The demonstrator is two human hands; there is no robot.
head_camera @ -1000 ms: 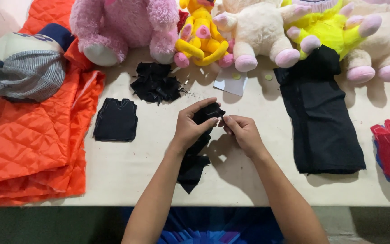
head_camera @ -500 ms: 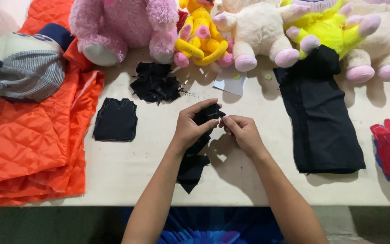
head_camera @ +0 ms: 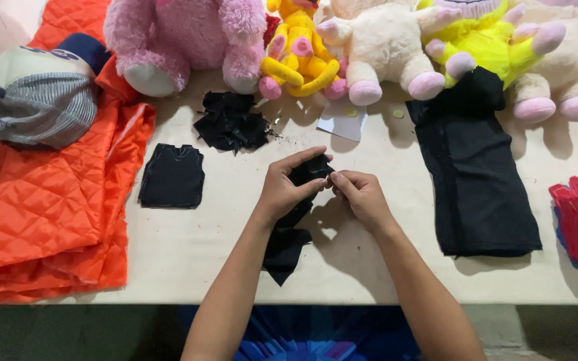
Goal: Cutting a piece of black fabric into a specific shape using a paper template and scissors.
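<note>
Pinching a small black fabric piece (head_camera: 306, 177) at frame centre, left hand (head_camera: 282, 190) and right hand (head_camera: 362, 197) both grip it; its loose tail over the cream worktop (head_camera: 369, 267) edge could drag it off.

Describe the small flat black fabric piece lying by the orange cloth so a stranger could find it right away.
Start at the orange quilted cloth covering the table's left side. Just off its right edge lies the small black piece, flat and roughly square. Unlike the crumpled black scraps above it, it is smooth with neat edges.
</note>
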